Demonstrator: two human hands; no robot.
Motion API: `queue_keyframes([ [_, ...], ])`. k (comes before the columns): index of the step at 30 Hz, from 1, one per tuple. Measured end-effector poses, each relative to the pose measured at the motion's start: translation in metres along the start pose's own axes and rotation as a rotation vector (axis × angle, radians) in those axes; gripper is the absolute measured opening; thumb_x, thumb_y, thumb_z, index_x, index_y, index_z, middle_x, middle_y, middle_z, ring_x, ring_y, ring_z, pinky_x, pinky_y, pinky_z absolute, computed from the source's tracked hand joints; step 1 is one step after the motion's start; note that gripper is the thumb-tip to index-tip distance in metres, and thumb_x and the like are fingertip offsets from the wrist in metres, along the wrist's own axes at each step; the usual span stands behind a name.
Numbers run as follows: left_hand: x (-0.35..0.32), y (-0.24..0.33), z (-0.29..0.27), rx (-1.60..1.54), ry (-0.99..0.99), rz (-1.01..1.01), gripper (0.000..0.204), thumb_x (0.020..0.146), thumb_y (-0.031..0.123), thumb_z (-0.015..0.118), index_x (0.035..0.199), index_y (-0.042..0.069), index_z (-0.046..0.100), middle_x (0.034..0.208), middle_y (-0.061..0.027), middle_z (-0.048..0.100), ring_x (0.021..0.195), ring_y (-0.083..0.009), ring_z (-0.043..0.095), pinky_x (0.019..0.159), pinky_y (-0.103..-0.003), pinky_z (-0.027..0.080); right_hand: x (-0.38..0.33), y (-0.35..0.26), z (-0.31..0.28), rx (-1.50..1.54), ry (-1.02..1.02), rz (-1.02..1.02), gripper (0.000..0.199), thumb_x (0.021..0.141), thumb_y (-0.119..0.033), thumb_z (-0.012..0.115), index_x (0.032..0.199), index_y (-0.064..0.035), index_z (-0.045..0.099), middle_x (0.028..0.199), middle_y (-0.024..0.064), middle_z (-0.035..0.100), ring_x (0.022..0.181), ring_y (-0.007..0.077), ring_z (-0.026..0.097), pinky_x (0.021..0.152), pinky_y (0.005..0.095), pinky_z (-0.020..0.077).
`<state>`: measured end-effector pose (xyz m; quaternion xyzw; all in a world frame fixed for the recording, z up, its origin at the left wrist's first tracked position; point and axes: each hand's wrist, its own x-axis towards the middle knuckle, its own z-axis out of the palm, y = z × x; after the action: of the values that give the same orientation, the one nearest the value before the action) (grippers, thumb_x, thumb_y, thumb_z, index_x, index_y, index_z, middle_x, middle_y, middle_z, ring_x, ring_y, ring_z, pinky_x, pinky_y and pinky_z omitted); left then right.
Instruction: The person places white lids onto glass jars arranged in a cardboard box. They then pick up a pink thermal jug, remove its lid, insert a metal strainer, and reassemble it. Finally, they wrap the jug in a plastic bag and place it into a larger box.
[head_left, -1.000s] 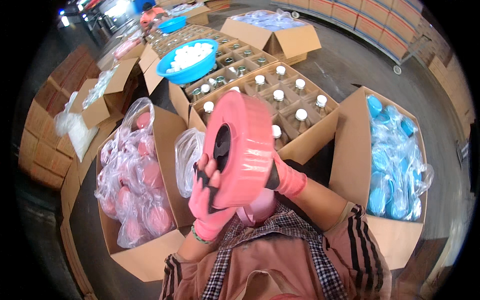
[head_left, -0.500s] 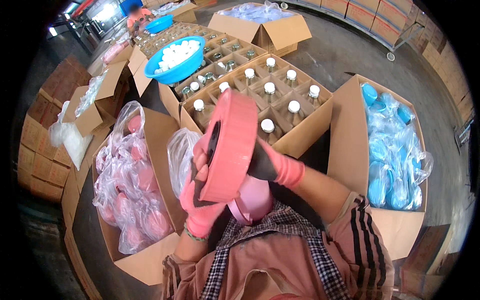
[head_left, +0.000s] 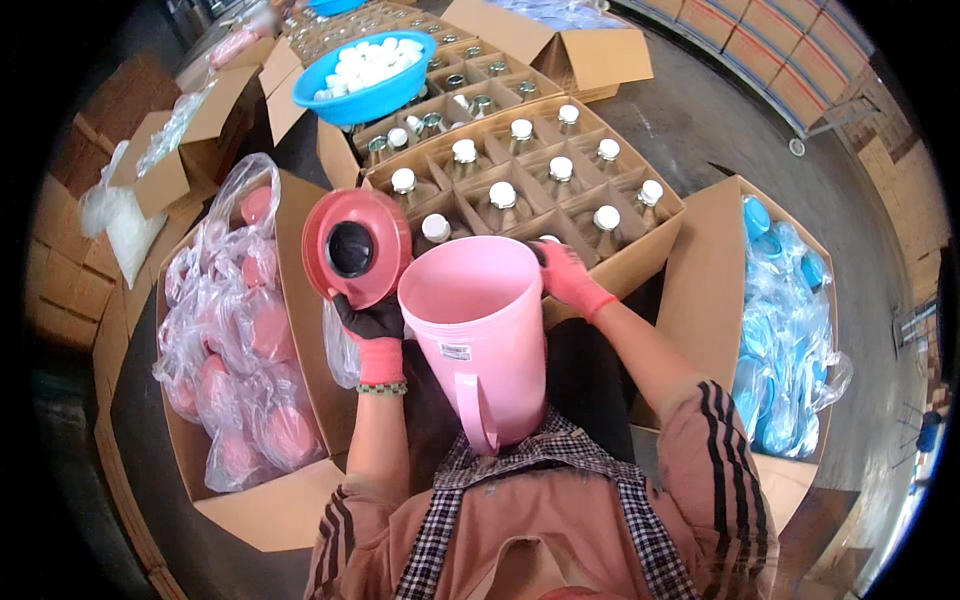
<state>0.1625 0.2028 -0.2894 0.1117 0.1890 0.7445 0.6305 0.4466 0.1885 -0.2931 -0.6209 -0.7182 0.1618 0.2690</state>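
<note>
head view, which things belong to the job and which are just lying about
In use:
pink pitcher, right hand at its rim
dark-pink lid, in left hand

Apparently just lying about:
blue basin of white caps
capped bottles in carton
bagged blue items
bagged pink items

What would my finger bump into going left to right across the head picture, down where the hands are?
Carton of bagged pink things, pink lid, pink pitcher, right hand, carton of bagged blue things.
</note>
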Motion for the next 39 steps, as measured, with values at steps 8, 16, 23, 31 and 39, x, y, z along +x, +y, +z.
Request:
queue_keyframes([
  [8,0.006,0.005,0.001,0.012,-0.056,-0.061,0.054,0.080,0.043,0.048,0.124,0.014,0.036,0.124,-0.0081,0.041,0.113,-0.0268,0.040,0.090,-0.047,0.036,0.043,0.004,0.071,-0.435,-0.525,-0.045,0.029,0.082,-0.026,0.048,0.102,-0.0067,0.053,0.099,0.0138,0.057,0.091,0.0291,0.053,0.081,0.0357,0.0411],
  [16,0.008,0.022,-0.007,-0.074,-0.032,-0.088,0.053,0.080,0.042,0.050,0.123,0.013,0.038,0.124,-0.0066,0.041,0.112,-0.0253,0.041,0.090,-0.047,0.037,0.044,-0.007,0.090,-0.473,-0.584,-0.040,0.030,0.083,-0.024,0.046,0.107,-0.0067,0.051,0.103,0.0106,0.056,0.091,0.0244,0.053,0.080,0.0329,0.0419],
  [23,0.001,0.039,-0.004,-0.073,-0.059,-0.072,0.050,0.081,0.041,0.050,0.121,0.013,0.040,0.123,-0.0051,0.043,0.112,-0.0247,0.041,0.092,-0.046,0.034,0.046,-0.021,0.085,-0.390,-0.556,-0.044,0.031,0.084,-0.022,0.044,0.111,-0.0067,0.048,0.107,0.0078,0.055,0.092,0.0202,0.054,0.078,0.0305,0.0425],
  [31,-0.005,0.069,-0.036,-0.089,-0.020,0.059,0.041,0.081,0.029,0.046,0.117,0.011,0.044,0.118,-0.0068,0.047,0.110,-0.0257,0.043,0.093,-0.045,0.033,0.063,-0.124,-0.048,-0.368,-0.351,-0.068,0.052,0.069,-0.041,0.055,0.102,-0.0023,0.050,0.102,0.0189,0.055,0.096,0.0292,0.054,0.079,0.0404,0.0432],
  [39,-0.016,0.059,-0.020,-0.098,-0.038,0.037,0.039,0.081,0.030,0.042,0.113,0.008,0.047,0.113,-0.0105,0.050,0.106,-0.0278,0.046,0.093,-0.046,0.033,0.060,-0.160,-0.232,0.115,-0.101,0.132,0.034,0.063,-0.029,0.068,0.083,-0.0047,0.054,0.072,0.0038,0.057,0.057,0.0078,0.052,0.041,0.0198,0.0372],
])
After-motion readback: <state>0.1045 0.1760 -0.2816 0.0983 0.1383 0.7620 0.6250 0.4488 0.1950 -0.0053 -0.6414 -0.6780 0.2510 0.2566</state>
